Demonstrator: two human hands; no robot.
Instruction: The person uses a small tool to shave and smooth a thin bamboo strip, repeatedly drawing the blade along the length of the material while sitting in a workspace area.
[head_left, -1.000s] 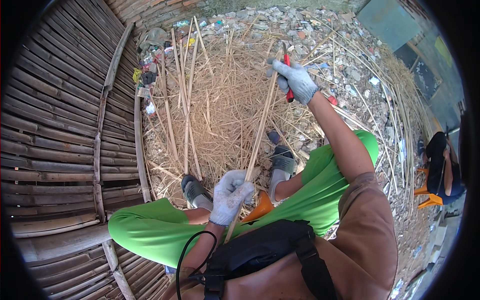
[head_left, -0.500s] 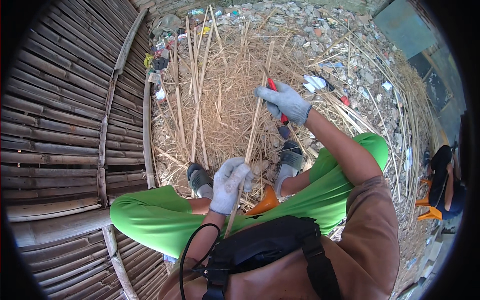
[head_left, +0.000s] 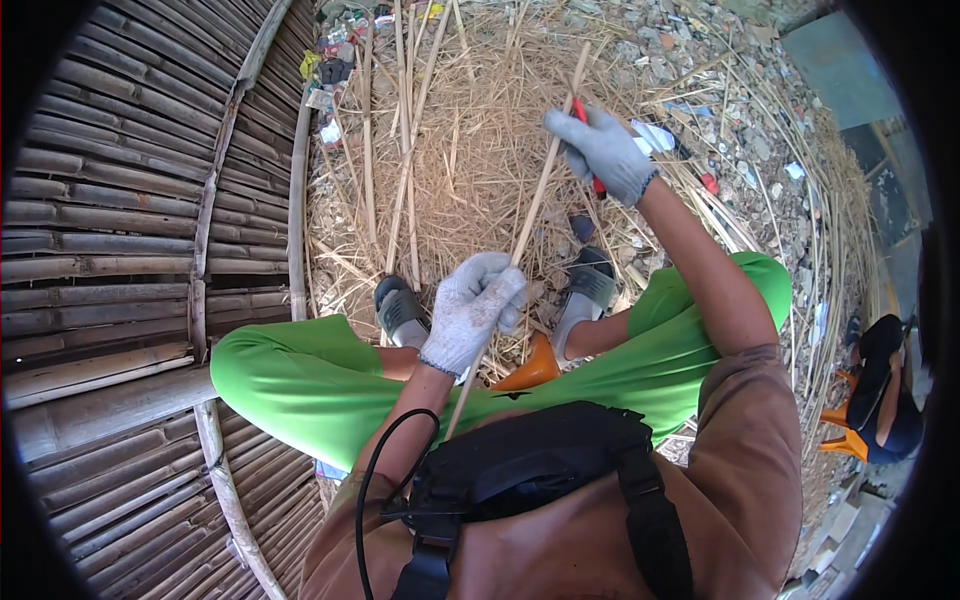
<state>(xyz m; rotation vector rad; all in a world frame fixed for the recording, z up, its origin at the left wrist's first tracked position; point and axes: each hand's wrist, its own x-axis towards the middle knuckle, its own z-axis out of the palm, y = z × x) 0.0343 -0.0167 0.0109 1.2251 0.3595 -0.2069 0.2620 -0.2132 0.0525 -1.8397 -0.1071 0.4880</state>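
A long, thin bamboo strip (head_left: 537,203) slants from my lap up to the right. My left hand (head_left: 470,312), in a whitish, soiled knit glove, is closed around its lower part. Further along the strip, my right hand (head_left: 605,152), in a grey-white glove, is wrapped around a red-handled knife (head_left: 599,187). The knife lies against the strip near its far end; its blade can hardly be made out. The fingers of the right hand also touch the strip, and whether they grip it is hidden.
Pale shavings (head_left: 470,130) cover the ground ahead, with several longer bamboo strips (head_left: 407,150) on top. A bamboo slat wall (head_left: 130,200) stands on the left. An orange seat (head_left: 530,368) shows between my legs. At the right edge, another person (head_left: 885,390) sits near orange stool legs.
The view has shifted, so the ground and both hands appear higher. The strip leans more to the right, my right hand is slightly farther out, and the knife's blade shows less.
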